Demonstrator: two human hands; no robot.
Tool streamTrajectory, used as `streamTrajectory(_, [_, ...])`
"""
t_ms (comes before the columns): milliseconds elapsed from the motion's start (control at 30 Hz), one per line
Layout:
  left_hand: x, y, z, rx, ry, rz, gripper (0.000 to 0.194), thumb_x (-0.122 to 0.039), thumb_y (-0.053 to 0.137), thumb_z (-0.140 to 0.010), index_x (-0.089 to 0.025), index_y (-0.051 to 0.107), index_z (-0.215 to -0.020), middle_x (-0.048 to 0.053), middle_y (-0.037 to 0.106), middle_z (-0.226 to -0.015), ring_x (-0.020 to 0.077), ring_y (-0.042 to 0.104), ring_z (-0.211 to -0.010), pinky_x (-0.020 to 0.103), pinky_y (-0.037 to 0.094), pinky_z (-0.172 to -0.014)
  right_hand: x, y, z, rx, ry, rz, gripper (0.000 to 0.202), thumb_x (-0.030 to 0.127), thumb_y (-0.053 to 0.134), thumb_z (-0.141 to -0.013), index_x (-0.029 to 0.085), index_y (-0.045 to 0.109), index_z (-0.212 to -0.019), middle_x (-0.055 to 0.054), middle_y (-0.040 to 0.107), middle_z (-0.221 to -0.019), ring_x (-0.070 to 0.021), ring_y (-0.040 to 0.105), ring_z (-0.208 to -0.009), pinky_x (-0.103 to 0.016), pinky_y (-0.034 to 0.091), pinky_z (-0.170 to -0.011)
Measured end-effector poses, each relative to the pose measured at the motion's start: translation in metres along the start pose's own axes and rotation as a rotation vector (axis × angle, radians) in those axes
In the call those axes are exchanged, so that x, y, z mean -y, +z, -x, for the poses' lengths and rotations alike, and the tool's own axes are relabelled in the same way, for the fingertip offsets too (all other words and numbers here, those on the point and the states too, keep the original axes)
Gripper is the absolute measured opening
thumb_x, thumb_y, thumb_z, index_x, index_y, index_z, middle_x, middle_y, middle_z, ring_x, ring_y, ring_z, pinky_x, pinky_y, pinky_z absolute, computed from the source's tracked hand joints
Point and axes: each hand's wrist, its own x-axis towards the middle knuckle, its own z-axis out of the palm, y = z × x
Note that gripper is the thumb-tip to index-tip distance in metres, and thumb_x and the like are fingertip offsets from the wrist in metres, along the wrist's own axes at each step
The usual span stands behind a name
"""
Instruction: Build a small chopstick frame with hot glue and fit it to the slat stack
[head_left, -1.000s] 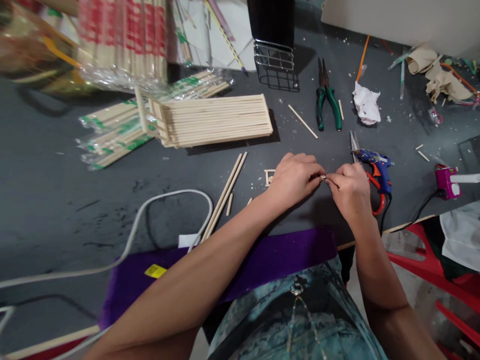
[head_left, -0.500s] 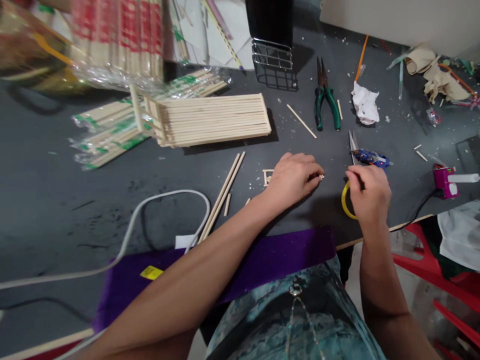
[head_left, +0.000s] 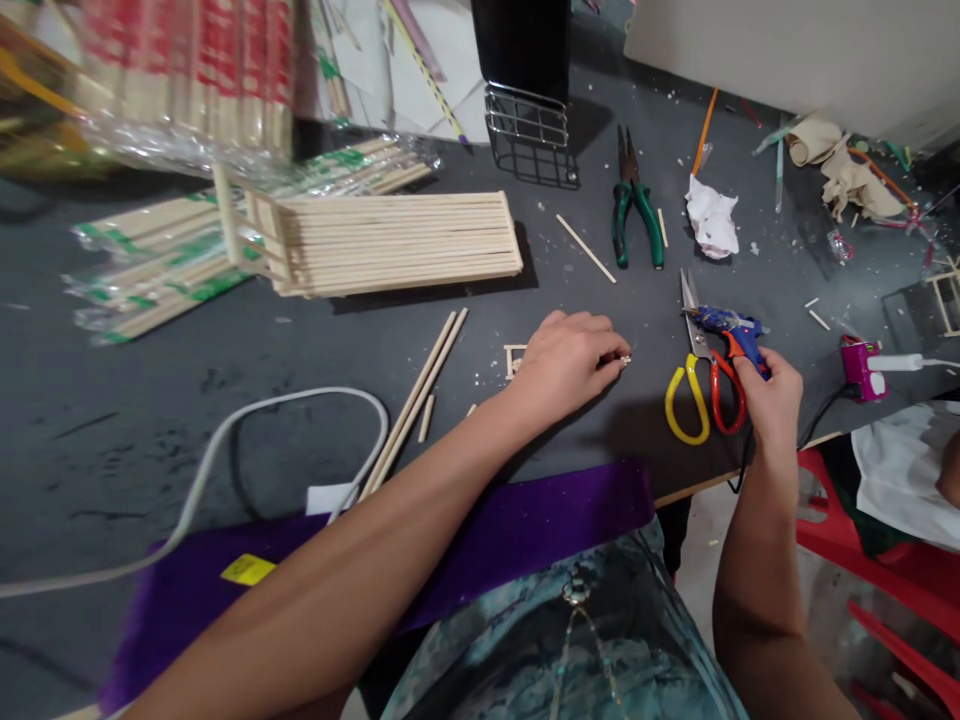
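Note:
My left hand (head_left: 566, 360) rests on the dark table (head_left: 150, 400) and pinches a tiny piece of wood (head_left: 625, 359) between its fingertips. A small wooden square frame (head_left: 514, 359) lies just left of that hand. My right hand (head_left: 771, 398) is closed around the handle of a blue glue gun (head_left: 726, 324) near the table's front edge. Scissors (head_left: 701, 375) with one yellow and one red handle lie beside the gun, left of my right hand.
A stack of glued wooden sticks (head_left: 390, 243) lies at the middle back, with wrapped chopstick packs (head_left: 150, 260) to its left. Green pliers (head_left: 636, 205), crumpled paper (head_left: 711, 216), a wire basket (head_left: 529, 128), loose sticks (head_left: 416, 393), a white cable (head_left: 225, 450) and a pink device (head_left: 861, 364) are around.
My right hand left the small piece, moved right past the scissors and took hold of the glue gun's handle. My left hand stayed in place with the piece.

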Motion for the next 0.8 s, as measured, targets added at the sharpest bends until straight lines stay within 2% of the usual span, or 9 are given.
streamTrajectory(67, [0.001, 0.000, 0.000, -0.005, 0.004, 0.000, 0.013, -0.023, 0.062, -0.093, -0.021, 0.075, -0.095, 0.003, 0.073, -0.089, 0.0215, 0.063, -0.089, 0.035, 0.034, -0.076, 0.002, 0.000, 0.000, -0.050, 0.086, -0.176, 0.035, 0.045, 0.069, -0.076, 0.018, 0.070, -0.098, -0.001, 0.067, -0.078, -0.0176, 0.059, -0.070, -0.030, 0.047, -0.065])
streamTrajectory(133, [0.001, 0.000, 0.000, -0.007, 0.005, -0.004, 0.013, -0.023, 0.062, -0.093, -0.021, 0.075, -0.095, 0.003, 0.073, -0.089, 0.0217, 0.063, -0.089, 0.035, 0.034, -0.076, 0.008, -0.006, 0.003, -0.064, 0.151, -0.421, 0.035, 0.040, 0.072, -0.072, 0.020, 0.064, -0.100, 0.001, 0.068, -0.080, -0.0139, 0.058, -0.063, -0.026, 0.045, -0.057])
streamTrajectory(200, [0.002, 0.000, 0.000, -0.005, 0.006, -0.011, 0.013, -0.023, 0.062, -0.093, -0.021, 0.075, -0.095, 0.004, 0.073, -0.089, 0.0222, 0.063, -0.090, 0.035, 0.034, -0.076, 0.016, -0.016, 0.009, -0.005, 0.145, -0.646, 0.037, 0.034, 0.077, -0.068, 0.023, 0.060, -0.100, 0.000, 0.073, -0.096, -0.0102, 0.058, -0.059, -0.023, 0.043, -0.052])
streamTrajectory(267, [0.002, 0.000, 0.000, -0.003, 0.009, -0.014, 0.013, -0.024, 0.062, -0.094, -0.021, 0.075, -0.096, 0.004, 0.073, -0.090, 0.0225, 0.064, -0.091, 0.035, 0.033, -0.075, 0.024, -0.027, 0.018, 0.117, 0.107, -0.743, 0.039, 0.027, 0.080, -0.068, 0.024, 0.061, -0.101, -0.003, 0.074, -0.109, -0.0089, 0.060, -0.059, -0.023, 0.044, -0.053])
streamTrajectory(400, [0.002, 0.000, -0.001, 0.001, 0.008, -0.009, 0.013, -0.025, 0.063, -0.094, -0.020, 0.075, -0.096, 0.004, 0.073, -0.091, 0.0225, 0.064, -0.090, 0.035, 0.034, -0.075, 0.030, -0.040, 0.041, 0.237, 0.029, -0.842, 0.029, 0.028, 0.079, -0.073, 0.022, 0.065, -0.098, -0.005, 0.077, -0.101, -0.0088, 0.055, -0.053, -0.025, 0.045, -0.051])
streamTrajectory(467, [0.001, 0.000, -0.001, 0.006, 0.002, -0.006, 0.014, -0.025, 0.062, -0.094, -0.020, 0.075, -0.096, 0.004, 0.073, -0.092, 0.0224, 0.064, -0.090, 0.035, 0.034, -0.075, 0.029, -0.039, 0.052, 0.260, -0.023, -0.848, 0.027, 0.029, 0.079, -0.075, 0.022, 0.066, -0.097, -0.004, 0.077, -0.093, -0.0085, 0.051, -0.048, -0.025, 0.041, -0.046])
streamTrajectory(567, [0.001, -0.001, -0.001, 0.015, -0.005, 0.004, 0.015, -0.025, 0.061, -0.095, -0.020, 0.075, -0.096, 0.005, 0.073, -0.093, 0.0225, 0.064, -0.092, 0.035, 0.034, -0.076, 0.029, -0.033, 0.067, 0.294, -0.057, -0.706, 0.024, 0.027, 0.079, -0.078, 0.022, 0.067, -0.099, -0.001, 0.075, -0.082, -0.0092, 0.053, -0.051, -0.023, 0.042, -0.047])
streamTrajectory(700, [0.001, -0.002, 0.000, 0.021, -0.002, 0.016, 0.016, -0.026, 0.060, -0.095, -0.020, 0.074, -0.097, 0.005, 0.073, -0.092, 0.0221, 0.064, -0.092, 0.034, 0.034, -0.076, 0.036, -0.023, 0.082, 0.318, -0.099, -0.501, 0.029, 0.028, 0.072, -0.088, 0.024, 0.063, -0.115, -0.004, 0.078, -0.099, -0.0110, 0.059, -0.058, -0.025, 0.049, -0.053])
streamTrajectory(800, [0.001, -0.002, 0.000, 0.009, 0.012, 0.013, 0.016, -0.026, 0.059, -0.095, -0.021, 0.074, -0.097, 0.004, 0.073, -0.092, 0.0214, 0.063, -0.091, 0.034, 0.034, -0.076, 0.039, -0.018, 0.087, 0.285, -0.183, -0.402, 0.025, 0.029, 0.069, -0.091, 0.023, 0.062, -0.115, -0.005, 0.077, -0.101, -0.0148, 0.067, -0.069, -0.028, 0.055, -0.060])
